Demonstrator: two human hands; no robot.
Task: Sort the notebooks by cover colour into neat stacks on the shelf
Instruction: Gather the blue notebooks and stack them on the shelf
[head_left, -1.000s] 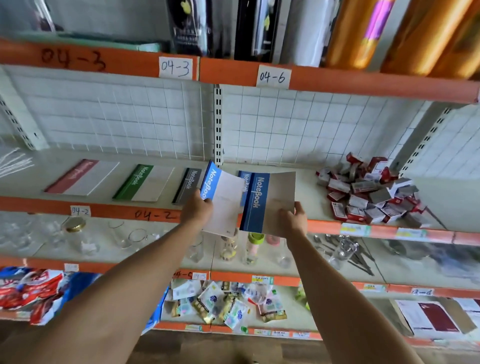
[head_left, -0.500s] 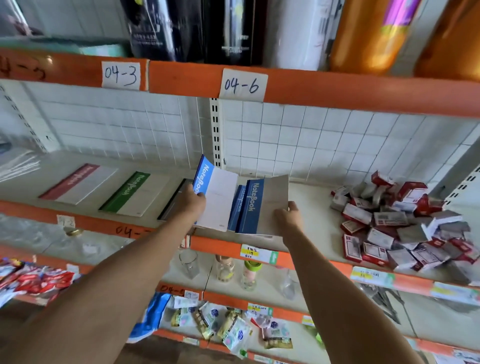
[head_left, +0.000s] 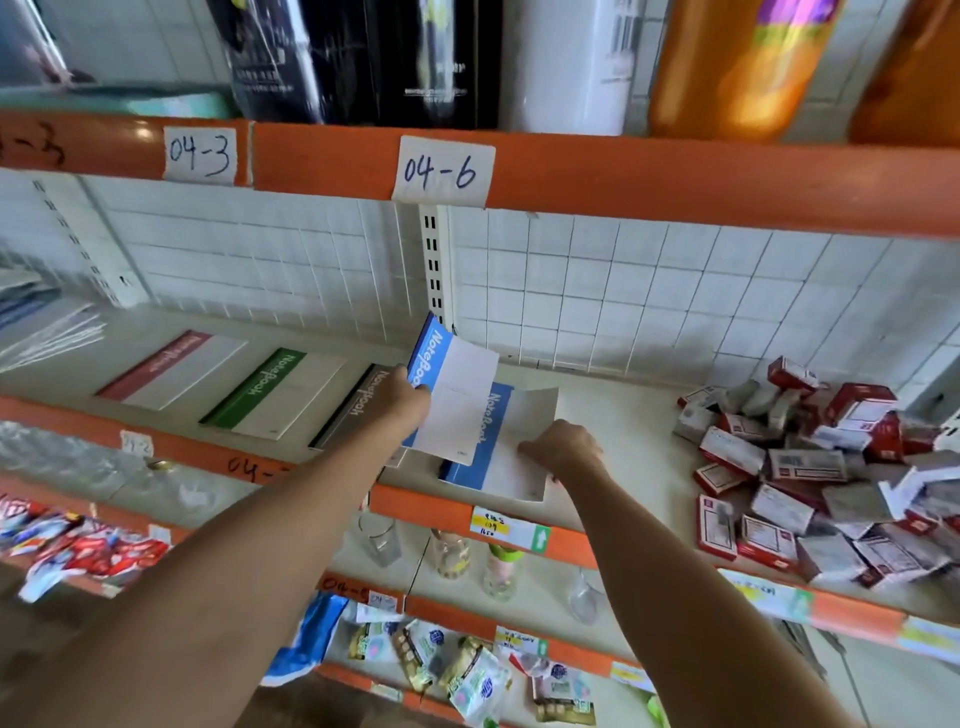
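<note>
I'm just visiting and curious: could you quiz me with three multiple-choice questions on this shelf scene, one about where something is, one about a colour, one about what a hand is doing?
1. Where does the pile of small red and white boxes lie?
A. right end of the notebook shelf
B. top shelf
C. floor

2. What colour is the spine of the notebook between the red notebook and the grey notebook?
A. yellow
B. green
C. black

3. What is the left hand doing?
A. hanging idle
B. pressing a label
C. holding a light blue notebook

Answers: 1 A, they sit right of the right hand. 2 B, green band. 3 C, it lifts it tilted above the shelf.
</note>
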